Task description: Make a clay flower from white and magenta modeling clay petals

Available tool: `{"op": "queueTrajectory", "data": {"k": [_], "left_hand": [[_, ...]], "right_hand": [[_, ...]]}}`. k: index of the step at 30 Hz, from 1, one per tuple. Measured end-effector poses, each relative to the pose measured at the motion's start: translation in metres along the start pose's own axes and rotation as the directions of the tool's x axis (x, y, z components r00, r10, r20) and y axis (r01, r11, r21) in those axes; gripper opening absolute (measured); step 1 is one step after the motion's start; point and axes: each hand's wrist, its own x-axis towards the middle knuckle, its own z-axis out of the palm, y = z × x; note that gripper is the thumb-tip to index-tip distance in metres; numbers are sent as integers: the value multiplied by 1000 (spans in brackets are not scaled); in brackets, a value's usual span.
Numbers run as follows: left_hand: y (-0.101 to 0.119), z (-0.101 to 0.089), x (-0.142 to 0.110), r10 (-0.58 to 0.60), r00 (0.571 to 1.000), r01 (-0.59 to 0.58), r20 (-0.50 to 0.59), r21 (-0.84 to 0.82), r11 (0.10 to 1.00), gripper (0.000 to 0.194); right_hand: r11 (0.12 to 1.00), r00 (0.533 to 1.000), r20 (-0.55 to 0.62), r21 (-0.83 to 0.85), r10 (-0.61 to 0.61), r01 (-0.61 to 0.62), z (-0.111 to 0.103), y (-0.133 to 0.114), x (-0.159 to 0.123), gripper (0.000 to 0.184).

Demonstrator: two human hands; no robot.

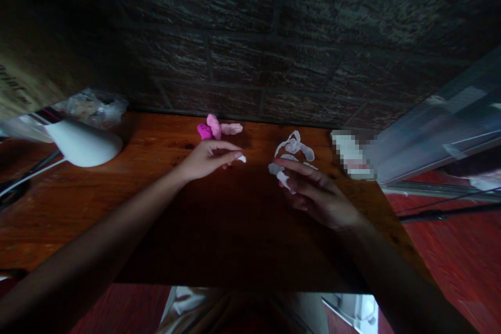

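My left hand is above the wooden table, thumb and index finger pinching a small white piece that looks like soft modelling clay. Off to the right, my right hand grips a larger white clay piece between thumb and fingers, its index finger stretched forward. Just beyond that hand lie thin white strips and flat bits of similar material, partly covered by the fingers. Behind my left hand sit a magenta lump, a pink lump and a pale pink lump, close together.
A white cone-shaped lamp base with a cable stands at left, near crumpled clear plastic and a brown paper bag. At right lies a blurred white box beside a translucent panel. A dark brick wall borders the table.
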Motion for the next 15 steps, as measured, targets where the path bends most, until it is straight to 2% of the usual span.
{"op": "queueTrajectory", "data": {"k": [2,5,9,13,15], "left_hand": [[-3,1,-1,22,1000,-21,-3,73,997,29],[-11,-7,0,90,992,-55,-88,337,940,30],[-16,-16,0,92,990,9,-110,688,726,33],[-7,-13,-3,78,991,47,-110,821,568,37],[0,-7,-5,122,984,45,-128,848,527,37]], "right_hand": [[1000,999,52,17,5,-6,0,1,-1,38],[999,992,124,-4,34,-34,0,2,-2,34],[994,978,185,-60,101,-91,0,7,0,39],[985,978,166,-136,127,-105,1,15,2,17],[983,982,152,-160,115,-90,2,19,3,19]]}}
